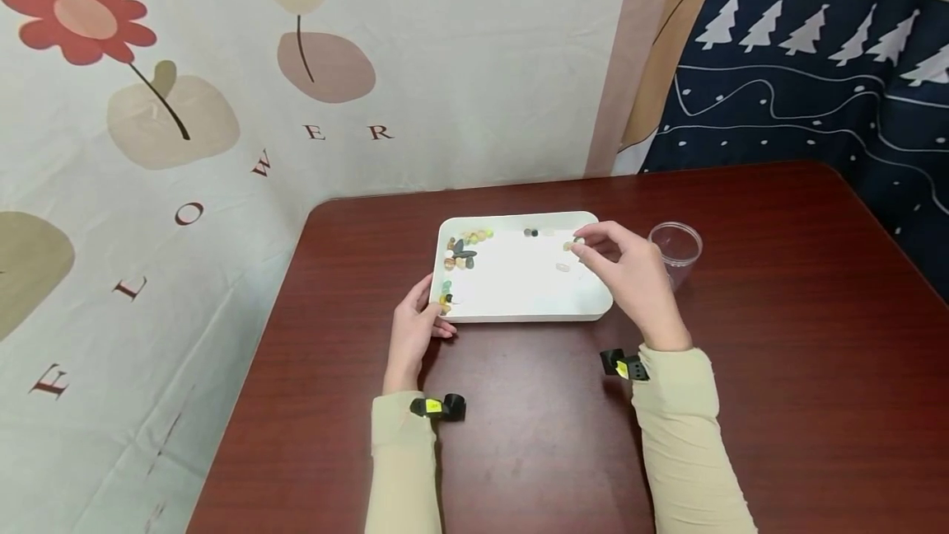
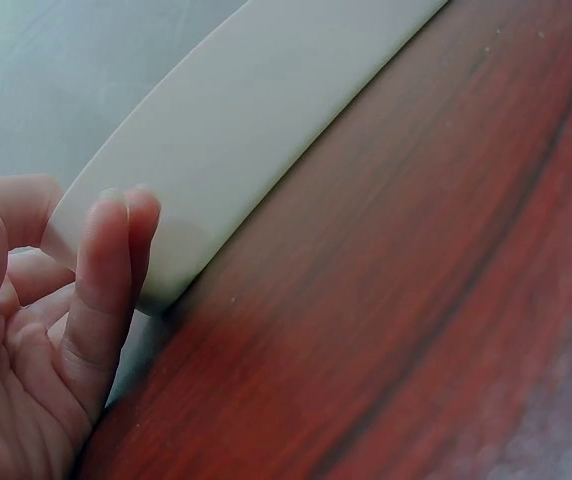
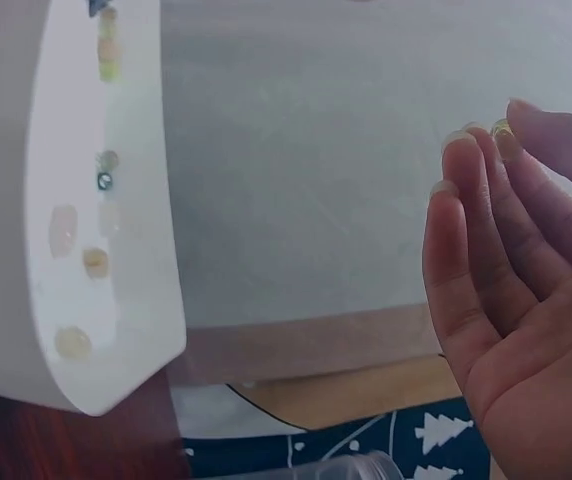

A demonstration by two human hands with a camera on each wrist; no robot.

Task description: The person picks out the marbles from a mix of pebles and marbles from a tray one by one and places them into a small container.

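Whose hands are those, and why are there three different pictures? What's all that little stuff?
There's no robot here, just a person using two bare hands. The wide picture comes from a camera on the person's head, looking forward and down. The two close-ups come from little wrist cameras, one on each arm. On the brown wooden table sit a white tray with small coloured stones and, at its right, a clear plastic cup. The left hand holds the tray near its closest left corner. The right hand pinches a tiny yellowish stone.
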